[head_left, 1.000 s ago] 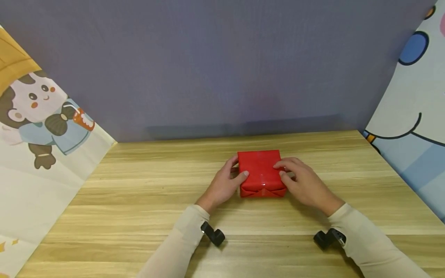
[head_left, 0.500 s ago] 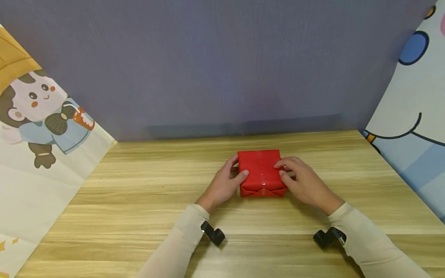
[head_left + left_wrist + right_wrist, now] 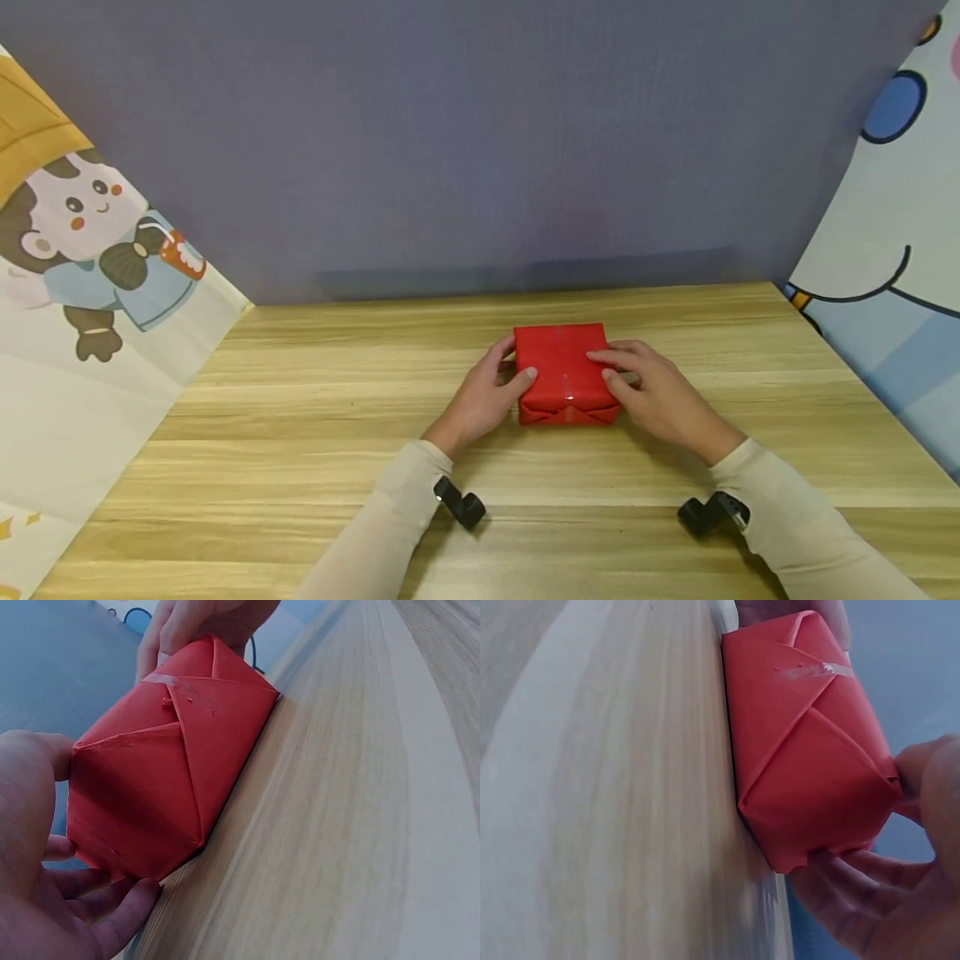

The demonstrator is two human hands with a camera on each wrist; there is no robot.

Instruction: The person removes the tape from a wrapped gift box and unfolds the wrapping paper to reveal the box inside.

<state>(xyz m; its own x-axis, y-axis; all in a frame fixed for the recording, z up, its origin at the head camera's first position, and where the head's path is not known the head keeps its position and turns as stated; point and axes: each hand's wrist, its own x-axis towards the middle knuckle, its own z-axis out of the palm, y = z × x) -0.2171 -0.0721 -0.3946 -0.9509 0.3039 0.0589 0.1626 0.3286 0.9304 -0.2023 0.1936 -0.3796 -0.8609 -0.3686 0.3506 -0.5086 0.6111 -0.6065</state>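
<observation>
A box wrapped in red paper (image 3: 564, 367) lies flat on the wooden table, between both hands. Clear tape runs over its top and onto the folded near end, best seen in the left wrist view. My left hand (image 3: 483, 396) holds its left side, the thumb on the top edge and the fingers against the side face. On the opposite side, my right hand (image 3: 660, 396) grips the box, its thumb at the top edge and its index finger resting on top. In the right wrist view, the other right fingers (image 3: 855, 889) touch the side face low down.
The wooden table (image 3: 300, 467) stretches out around the box. Behind it stands a grey-purple panel (image 3: 480, 150). Cartoon-printed sheets flank the table, one on the left (image 3: 90, 400) and one on the right (image 3: 885, 250). Each sleeved wrist carries a small black camera.
My right index finger has slid slightly further left over the top of the box. The box and my left hand stay practically where they were.
</observation>
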